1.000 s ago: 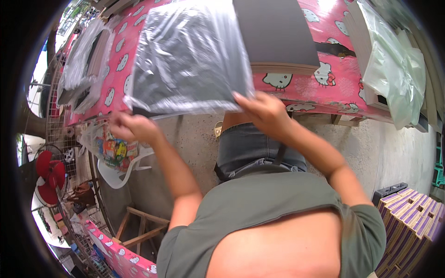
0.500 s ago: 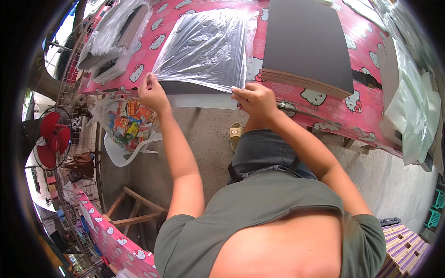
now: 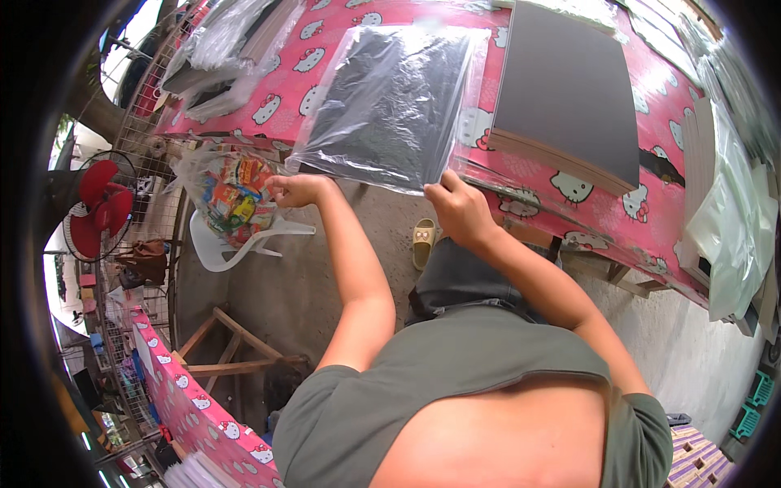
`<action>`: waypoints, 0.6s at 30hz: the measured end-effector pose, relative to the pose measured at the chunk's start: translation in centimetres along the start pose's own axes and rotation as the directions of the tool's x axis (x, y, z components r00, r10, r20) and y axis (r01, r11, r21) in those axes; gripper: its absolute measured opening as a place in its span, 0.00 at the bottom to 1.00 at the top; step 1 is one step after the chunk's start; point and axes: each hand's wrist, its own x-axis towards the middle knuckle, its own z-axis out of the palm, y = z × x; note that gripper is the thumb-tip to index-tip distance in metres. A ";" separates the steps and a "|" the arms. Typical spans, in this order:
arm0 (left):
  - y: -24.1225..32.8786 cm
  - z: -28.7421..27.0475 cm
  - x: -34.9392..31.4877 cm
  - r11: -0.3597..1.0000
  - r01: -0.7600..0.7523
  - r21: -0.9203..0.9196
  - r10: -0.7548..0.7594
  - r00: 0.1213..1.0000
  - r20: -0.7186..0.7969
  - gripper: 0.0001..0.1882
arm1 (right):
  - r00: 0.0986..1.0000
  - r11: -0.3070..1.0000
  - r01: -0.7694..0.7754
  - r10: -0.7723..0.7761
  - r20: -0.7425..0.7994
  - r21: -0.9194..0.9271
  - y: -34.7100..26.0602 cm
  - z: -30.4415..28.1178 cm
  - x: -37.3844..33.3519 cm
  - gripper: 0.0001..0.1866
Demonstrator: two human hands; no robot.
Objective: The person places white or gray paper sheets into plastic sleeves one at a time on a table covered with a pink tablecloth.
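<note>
Clear plastic sleeve (image 3: 390, 106) lies over the near edge of the pink patterned tablecloth (image 3: 285, 88), its lower edge jutting past the table toward the person, with a dark board (image 3: 358, 93) showing through the film. Creases and bright reflections break up the board's surface, so whether one sheet or several sit inside is hard to tell, and a whitish smear of glare blurs the sleeve's far edge. The right hand (image 3: 465, 213) has thumb and fingertips closed together on the sleeve's near right corner; its other fingers are folded in, their tips hidden. The left hand (image 3: 303, 190) is just below the near left corner, fingers curled loosely with the thumb close to them; whether they grip or brush any film cannot be made out against the bag of colourful packets (image 3: 232, 195) behind them. That bag partly covers a white chair (image 3: 215, 244). Right of the sleeve, a stack of grey boards (image 3: 565, 89) runs up to the picture's upper edge. Pale green plastic (image 3: 736, 236) hides part of another stack farther right, and the plastic-wrapped bundle (image 3: 228, 49) at left is cut off above.
</note>
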 end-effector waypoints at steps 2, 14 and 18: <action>0.3 0.5 -1.9 0.996 -0.081 0.025 0.073 0.970 0.232 0.30 | 0.998 0.998 -0.056 0.056 0.002 0.012 0.3 0.1 0.1 0.05; -3.5 -0.2 0.3 0.598 -0.758 0.261 0.579 0.634 0.513 0.16 | 0.987 0.990 -0.015 0.037 -0.155 0.143 1.3 -16.7 -3.4 0.13; 2.7 0.4 -5.9 0.833 -0.550 -0.066 0.553 0.819 0.154 0.17 | 0.687 0.697 -0.641 0.335 -0.645 -0.321 7.7 -35.3 -9.3 0.07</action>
